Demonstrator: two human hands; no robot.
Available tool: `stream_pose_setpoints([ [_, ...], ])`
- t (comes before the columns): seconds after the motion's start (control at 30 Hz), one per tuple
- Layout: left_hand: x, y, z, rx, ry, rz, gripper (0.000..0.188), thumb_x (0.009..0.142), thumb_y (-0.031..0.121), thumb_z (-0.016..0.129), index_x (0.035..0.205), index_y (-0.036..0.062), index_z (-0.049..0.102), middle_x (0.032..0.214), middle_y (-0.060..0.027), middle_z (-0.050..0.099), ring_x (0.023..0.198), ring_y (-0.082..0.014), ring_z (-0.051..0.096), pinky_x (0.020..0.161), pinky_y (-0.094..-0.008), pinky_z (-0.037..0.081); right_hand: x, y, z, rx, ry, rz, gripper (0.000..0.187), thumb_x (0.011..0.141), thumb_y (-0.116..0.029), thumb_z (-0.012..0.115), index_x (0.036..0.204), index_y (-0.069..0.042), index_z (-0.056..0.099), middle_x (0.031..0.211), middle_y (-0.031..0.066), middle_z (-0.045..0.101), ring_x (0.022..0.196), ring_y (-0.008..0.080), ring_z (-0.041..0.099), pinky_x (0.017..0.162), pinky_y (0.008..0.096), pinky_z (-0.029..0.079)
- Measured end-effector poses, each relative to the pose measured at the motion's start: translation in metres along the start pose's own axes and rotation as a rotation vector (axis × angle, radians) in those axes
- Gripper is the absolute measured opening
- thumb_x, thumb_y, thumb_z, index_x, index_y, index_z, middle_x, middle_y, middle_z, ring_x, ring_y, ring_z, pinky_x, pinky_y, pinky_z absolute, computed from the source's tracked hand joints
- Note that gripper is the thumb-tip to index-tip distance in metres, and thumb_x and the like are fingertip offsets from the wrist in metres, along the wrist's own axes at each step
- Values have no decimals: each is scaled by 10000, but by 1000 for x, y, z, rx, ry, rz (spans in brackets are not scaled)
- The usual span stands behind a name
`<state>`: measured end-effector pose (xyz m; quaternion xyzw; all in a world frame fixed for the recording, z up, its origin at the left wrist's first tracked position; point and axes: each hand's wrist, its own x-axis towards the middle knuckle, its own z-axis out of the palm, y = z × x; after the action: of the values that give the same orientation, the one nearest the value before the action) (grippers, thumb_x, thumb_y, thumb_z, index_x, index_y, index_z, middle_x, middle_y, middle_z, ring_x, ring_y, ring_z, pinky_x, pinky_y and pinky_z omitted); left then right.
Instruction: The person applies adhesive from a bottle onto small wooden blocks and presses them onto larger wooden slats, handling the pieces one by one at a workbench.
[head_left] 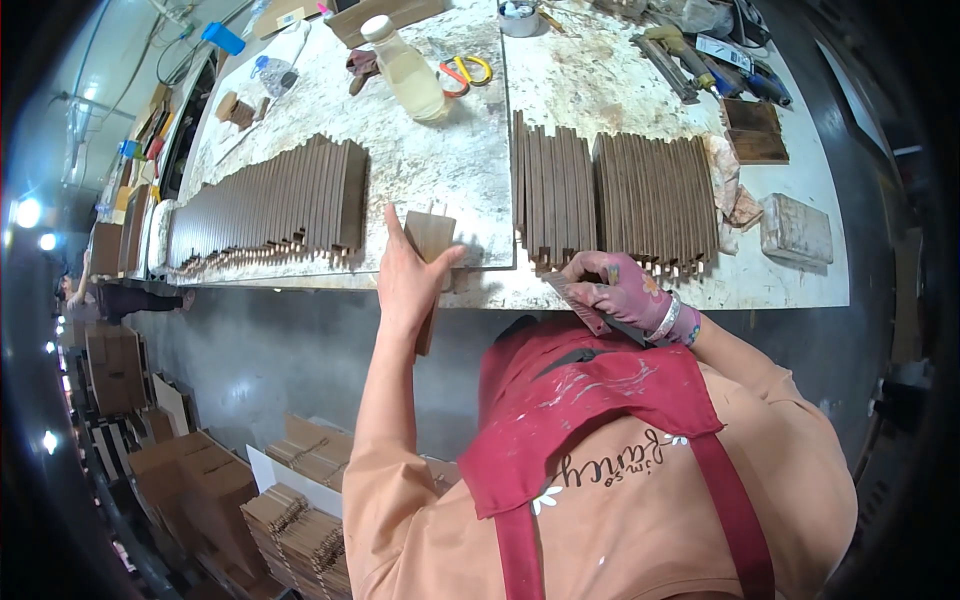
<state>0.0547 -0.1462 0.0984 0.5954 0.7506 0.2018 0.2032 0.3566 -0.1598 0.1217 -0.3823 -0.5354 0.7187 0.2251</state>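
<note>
At the near edge of the tabletop (785, 288), the gloved right hand (605, 285) has its fingers curled closed on a narrow flat strip (588, 313), exact type undetermined; the pinch presumably gives control. The bare left hand (408, 275) holds a wooden board (430, 235) across the near edge, its lower end overhanging. Thumb and forefinger are spread wide about it, likely for steadiness; other fingers unverified. Farther in, a left row (280, 205) and two right stacks (655, 190) of dark slats stand packed, apparently for mutual support. Toward the far edge: capped bottle (408, 80), scissors (468, 75) just beside.
</note>
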Motion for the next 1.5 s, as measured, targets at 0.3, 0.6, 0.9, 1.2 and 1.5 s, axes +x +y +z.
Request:
stream_pose_setpoints([
  [0.3, 95, 1, 24, 242, -137, 167, 1147, 715, 454, 809, 1519, -22, 145, 1243, -254, 581, 1130, -394, 569, 944, -454, 458, 31, -9, 6, 154, 68, 31, 190, 908, -191, 658, 1015, -40, 616, 657, 15, 551, 511, 93, 517, 483, 260, 435],
  [0.6, 71, -53, 40, 146, 11, 341, 854, 817, 325, 731, 1495, 38, 299, 1448, -164, 432, 1338, -341, 391, 1110, -494, 252, 137, -64, -19, -655, 203, -350, 313, 930, -301, 585, 1030, -8, 627, 929, 99, 660, 862, 225, 642, 771, 366, 497],
  [0.9, 82, -51, 22, 108, -69, 417, 887, 769, 151, 759, 1508, 63, 278, 1414, -134, 496, 1314, -364, 412, 1127, -486, 226, 254, -47, -28, -1531, -131, -327, 173, 822, -172, 630, 992, -142, 644, 973, 59, 629, 923, 263, 654, 792, 418, 492],
  [1.2, 88, -48, 25, 43, -99, 304, 948, 743, 139, 782, 1523, 67, 247, 1388, -93, 529, 1315, -323, 415, 1141, -520, 180, 268, -22, -30, -1565, -115, -512, 94, 799, -135, 624, 886, -121, 657, 829, 79, 657, 759, 268, 676, 705, 374, 540],
  [1.5, 86, -41, 22, 61, -115, 274, 934, 758, 123, 760, 1528, 80, 235, 1439, -44, 496, 1323, -297, 417, 1143, -509, 187, 263, -15, -39, -1668, -238, -881, 71, 770, -185, 628, 773, -123, 593, 793, 44, 625, 708, 221, 662, 640, 362, 511],
])
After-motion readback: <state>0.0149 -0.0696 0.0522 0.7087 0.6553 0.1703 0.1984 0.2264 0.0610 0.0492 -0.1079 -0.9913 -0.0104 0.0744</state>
